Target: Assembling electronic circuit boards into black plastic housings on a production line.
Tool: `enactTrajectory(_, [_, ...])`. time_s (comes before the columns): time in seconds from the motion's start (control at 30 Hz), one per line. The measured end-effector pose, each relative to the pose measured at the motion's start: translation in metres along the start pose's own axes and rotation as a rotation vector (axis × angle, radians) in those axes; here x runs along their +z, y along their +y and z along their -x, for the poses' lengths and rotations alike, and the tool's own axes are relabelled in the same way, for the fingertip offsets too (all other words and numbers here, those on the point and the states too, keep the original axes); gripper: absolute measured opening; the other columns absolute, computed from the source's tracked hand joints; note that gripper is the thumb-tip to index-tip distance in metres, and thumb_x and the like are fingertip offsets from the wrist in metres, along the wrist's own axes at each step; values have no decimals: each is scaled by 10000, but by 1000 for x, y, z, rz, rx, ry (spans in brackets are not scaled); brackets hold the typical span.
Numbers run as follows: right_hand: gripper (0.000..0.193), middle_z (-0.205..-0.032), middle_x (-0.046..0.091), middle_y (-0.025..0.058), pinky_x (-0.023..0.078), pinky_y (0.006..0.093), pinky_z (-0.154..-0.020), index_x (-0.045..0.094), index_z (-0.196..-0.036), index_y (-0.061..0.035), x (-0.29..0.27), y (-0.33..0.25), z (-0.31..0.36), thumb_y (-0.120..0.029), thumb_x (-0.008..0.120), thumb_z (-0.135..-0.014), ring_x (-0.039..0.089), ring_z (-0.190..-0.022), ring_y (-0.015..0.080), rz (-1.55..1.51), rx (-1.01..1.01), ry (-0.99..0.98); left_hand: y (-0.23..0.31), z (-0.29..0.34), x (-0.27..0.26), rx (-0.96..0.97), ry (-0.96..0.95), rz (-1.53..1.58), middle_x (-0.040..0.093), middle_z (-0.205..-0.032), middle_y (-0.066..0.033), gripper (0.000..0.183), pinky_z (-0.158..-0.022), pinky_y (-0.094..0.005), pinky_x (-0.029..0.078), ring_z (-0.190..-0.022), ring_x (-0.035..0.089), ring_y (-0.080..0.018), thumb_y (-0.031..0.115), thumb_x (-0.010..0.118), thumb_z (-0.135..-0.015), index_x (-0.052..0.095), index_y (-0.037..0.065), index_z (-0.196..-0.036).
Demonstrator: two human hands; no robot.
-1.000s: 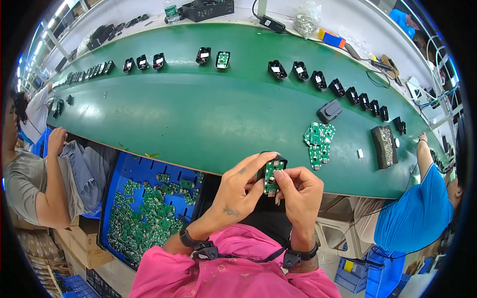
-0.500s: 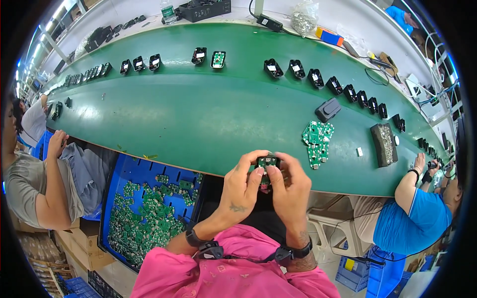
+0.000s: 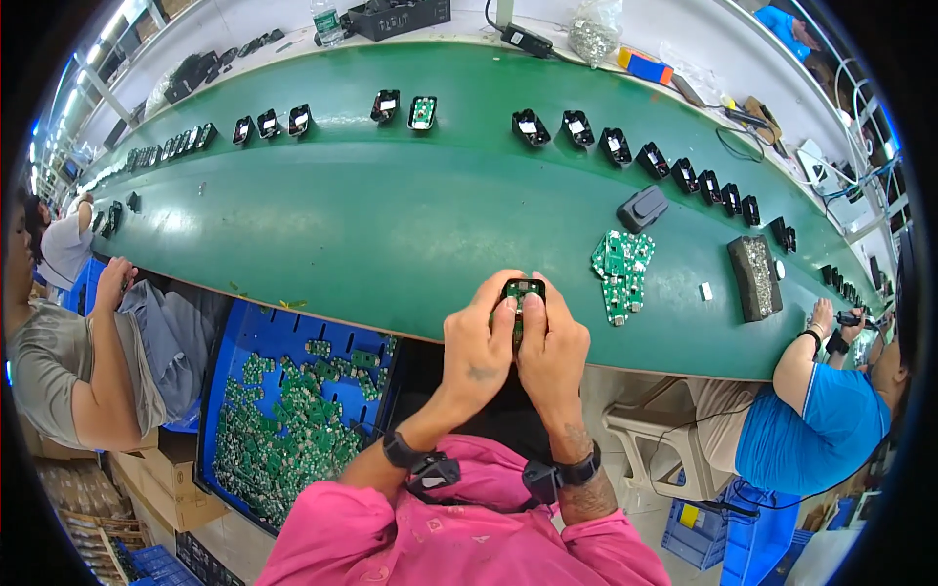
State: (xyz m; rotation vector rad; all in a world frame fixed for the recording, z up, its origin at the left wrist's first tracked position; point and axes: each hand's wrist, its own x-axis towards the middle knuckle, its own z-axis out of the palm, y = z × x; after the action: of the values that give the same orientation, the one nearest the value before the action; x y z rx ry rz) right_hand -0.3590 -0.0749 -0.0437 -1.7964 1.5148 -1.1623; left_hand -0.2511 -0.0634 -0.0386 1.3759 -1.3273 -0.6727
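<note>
Both hands hold a small black plastic casing point(image 3: 510, 289) just past the near edge of the green bench. A green circuit board point(image 3: 526, 289) lies inside it, facing up. My left hand point(image 3: 476, 344) wraps the casing's left side, its thumb pressing on the board. From the right, my right hand point(image 3: 555, 350) grips the other side, and its thumb presses beside the left one. The thumbs and fingers cover the casing's lower part. To the right on the bench lie a pile of green circuit boards point(image 3: 622, 277) and a dark grey block-shaped part point(image 3: 642, 209).
Open black casings point(image 3: 616, 146) stand in a row along the far side of the green bench point(image 3: 420, 215). A blue bin point(image 3: 283, 337) of loose circuit boards sits below at left. A dark rectangular block point(image 3: 754, 278) lies at right. People sit on both sides.
My hands have moved slightly up and away from me with the casing and closed more tightly around it. Both thumbs have slid toward its far end. The view has shifted slightly.
</note>
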Motion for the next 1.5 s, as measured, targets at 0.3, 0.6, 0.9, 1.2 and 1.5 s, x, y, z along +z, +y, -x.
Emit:
enactTrajectory(0.3, [313, -598, 604, 60, 323, 221, -341, 630, -989, -5, -11, 7, -37, -292, 517, -1047, 481, -387, 88, -852, 610, -387, -16, -40, -30, -735, -356, 840, 674, -965, -140, 321, -478, -249, 572, -593, 689, -187, 163, 511, -1021, 536, -43, -1266])
enactTrajectory(0.6, [249, -626, 611, 47, 371, 244, -374, 603, -1064, 1, 4, 8, -65, -239, 545, -1034, 534, -436, 111, -938, 565, -435, -14, -71, -49, -544, -487, 663, 652, -965, -108, 601, -536, -260, 558, -627, 664, -142, 182, 729, -899, 473, -23, -1402])
enactTrajectory(0.9, [432, -716, 627, 54, 463, 285, -547, 485, -1360, 21, 34, 7, -64, -150, 613, -984, 560, -600, 97, -459, 125, -382, -30, -133, -92, 133, -471, -307, 606, -1097, -239, 770, -910, -422, 502, -1023, 608, -384, 266, 794, -648, 565, -40, -1316])
enactTrajectory(1.2, [272, -651, 558, 70, 443, 347, -551, 635, -1104, 26, 66, 26, -48, -90, 716, -872, 525, -542, 208, -16, -233, -195, -158, -320, -219, 92, 256, -1060, 648, -1061, -226, 753, -884, -439, 519, -1023, 626, -395, 254, 826, -681, 574, 49, -1360])
enactTrajectory(1.5, [229, -656, 564, 69, 429, 337, -517, 652, -1051, 12, 61, 25, -49, -87, 728, -859, 522, -527, 200, -22, -191, -176, -145, -340, -243, 8, 302, -1435, 630, -1246, -187, 678, -898, -514, 492, -1146, 595, -390, 472, 757, -794, 566, 136, -1351])
